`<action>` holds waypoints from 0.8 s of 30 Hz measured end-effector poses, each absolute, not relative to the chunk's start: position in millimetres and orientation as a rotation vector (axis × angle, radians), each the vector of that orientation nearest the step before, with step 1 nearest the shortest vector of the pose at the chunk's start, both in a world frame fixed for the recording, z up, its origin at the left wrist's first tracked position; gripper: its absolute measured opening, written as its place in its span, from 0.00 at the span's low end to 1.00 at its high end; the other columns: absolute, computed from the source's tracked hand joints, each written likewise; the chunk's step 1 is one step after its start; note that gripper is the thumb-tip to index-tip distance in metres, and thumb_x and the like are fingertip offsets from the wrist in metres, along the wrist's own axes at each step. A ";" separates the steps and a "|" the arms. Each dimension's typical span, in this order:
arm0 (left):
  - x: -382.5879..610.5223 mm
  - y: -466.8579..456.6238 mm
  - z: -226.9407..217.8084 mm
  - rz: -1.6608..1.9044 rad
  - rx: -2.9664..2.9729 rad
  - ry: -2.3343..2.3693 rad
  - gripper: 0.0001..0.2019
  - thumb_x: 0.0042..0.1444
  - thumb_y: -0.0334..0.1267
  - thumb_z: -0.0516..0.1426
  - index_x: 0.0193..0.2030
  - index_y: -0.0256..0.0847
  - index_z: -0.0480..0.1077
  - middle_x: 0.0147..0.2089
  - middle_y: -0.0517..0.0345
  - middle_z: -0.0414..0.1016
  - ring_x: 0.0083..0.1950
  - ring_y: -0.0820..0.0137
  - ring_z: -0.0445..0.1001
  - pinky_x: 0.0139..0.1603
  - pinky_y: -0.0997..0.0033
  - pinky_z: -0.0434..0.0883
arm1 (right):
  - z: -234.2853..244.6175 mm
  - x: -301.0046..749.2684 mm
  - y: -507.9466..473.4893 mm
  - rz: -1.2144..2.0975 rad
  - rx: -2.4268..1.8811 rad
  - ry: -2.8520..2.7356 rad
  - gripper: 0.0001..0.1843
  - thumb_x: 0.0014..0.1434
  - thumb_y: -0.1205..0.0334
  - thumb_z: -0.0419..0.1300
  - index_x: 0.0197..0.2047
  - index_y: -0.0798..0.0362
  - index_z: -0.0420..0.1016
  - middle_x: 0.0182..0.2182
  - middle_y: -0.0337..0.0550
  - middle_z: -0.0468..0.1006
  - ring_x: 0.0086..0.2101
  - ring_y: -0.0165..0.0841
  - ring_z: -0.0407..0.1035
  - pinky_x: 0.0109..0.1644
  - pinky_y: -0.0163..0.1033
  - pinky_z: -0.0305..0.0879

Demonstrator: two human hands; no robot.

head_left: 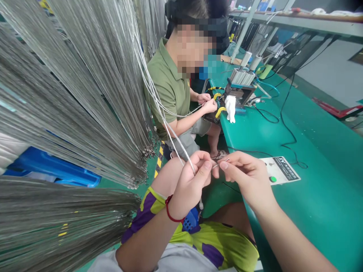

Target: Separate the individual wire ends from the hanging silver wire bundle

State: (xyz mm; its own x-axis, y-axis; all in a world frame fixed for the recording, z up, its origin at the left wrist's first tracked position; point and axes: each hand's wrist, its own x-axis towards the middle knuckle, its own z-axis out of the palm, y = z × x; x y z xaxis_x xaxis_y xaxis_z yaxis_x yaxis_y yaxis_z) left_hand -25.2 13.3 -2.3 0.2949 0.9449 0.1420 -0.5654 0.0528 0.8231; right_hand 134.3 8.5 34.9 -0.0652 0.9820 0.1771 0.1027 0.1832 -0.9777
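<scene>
In the head view, my left hand [195,173] is closed around a few thin whitish-grey cables [181,145] that run up and back to the hanging bundles. A short cable end [217,165] sticks out past its fingertips toward the other hand. My right hand [245,173] pinches this cable end between thumb and forefinger. Both hands are close together above my lap, just left of the green tabletop [309,211]. The cable part inside the left palm is hidden by the fingers.
Dense bundles of grey cables [93,94] hang at the left. Ahead, a co-worker in a green shirt [170,94] holds cables beside a bench machine [241,83] with a white glove [230,107]. A control panel with a green button [280,170] lies on the table. Black wires [289,132] cross it.
</scene>
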 end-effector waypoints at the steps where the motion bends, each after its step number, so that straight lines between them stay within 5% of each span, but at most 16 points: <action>1: -24.8 13.7 -3.4 1.258 0.931 0.514 0.12 0.71 0.47 0.58 0.42 0.42 0.65 0.35 0.61 0.72 0.22 0.80 0.57 0.22 0.77 0.51 | 34.0 133.4 9.1 1.059 -1.114 -1.381 0.06 0.63 0.61 0.69 0.34 0.50 0.83 0.21 0.35 0.78 0.21 0.26 0.66 0.26 0.32 0.64; 5: -25.8 14.3 -6.0 1.321 1.004 0.576 0.10 0.70 0.46 0.59 0.44 0.43 0.67 0.39 0.60 0.73 0.24 0.80 0.63 0.23 0.77 0.58 | 32.3 131.7 10.2 1.047 -1.121 -1.351 0.08 0.63 0.60 0.69 0.32 0.51 0.81 0.18 0.33 0.74 0.20 0.26 0.64 0.25 0.33 0.62; 9: -29.7 14.0 -5.1 1.319 1.185 0.735 0.09 0.64 0.41 0.66 0.47 0.42 0.75 0.40 0.56 0.78 0.37 0.71 0.76 0.36 0.75 0.71 | 32.2 133.8 8.7 1.012 -1.155 -1.383 0.09 0.64 0.59 0.69 0.32 0.51 0.79 0.18 0.33 0.73 0.20 0.26 0.64 0.26 0.34 0.61; 14: -31.6 13.0 -3.5 1.334 1.299 0.885 0.05 0.66 0.39 0.63 0.43 0.42 0.79 0.39 0.55 0.81 0.42 0.66 0.79 0.45 0.68 0.73 | 31.7 132.2 6.4 1.001 -1.191 -1.388 0.10 0.64 0.58 0.69 0.31 0.51 0.79 0.18 0.33 0.73 0.20 0.26 0.63 0.25 0.33 0.59; 24: -31.3 8.1 -8.4 1.210 0.931 0.577 0.09 0.67 0.44 0.62 0.46 0.43 0.69 0.28 0.63 0.72 0.23 0.77 0.60 0.23 0.77 0.53 | 26.0 131.7 4.7 0.902 -1.152 -1.446 0.07 0.63 0.58 0.70 0.33 0.51 0.82 0.17 0.34 0.75 0.18 0.27 0.66 0.24 0.35 0.61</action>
State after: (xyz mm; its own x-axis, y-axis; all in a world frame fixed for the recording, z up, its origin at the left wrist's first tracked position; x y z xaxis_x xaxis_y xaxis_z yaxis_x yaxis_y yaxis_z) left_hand -31.3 8.1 -8.4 0.2843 0.9539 0.0959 -0.5260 0.0716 0.8474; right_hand 131.7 4.7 26.0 -0.0076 0.9652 0.2614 0.1899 0.2580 -0.9473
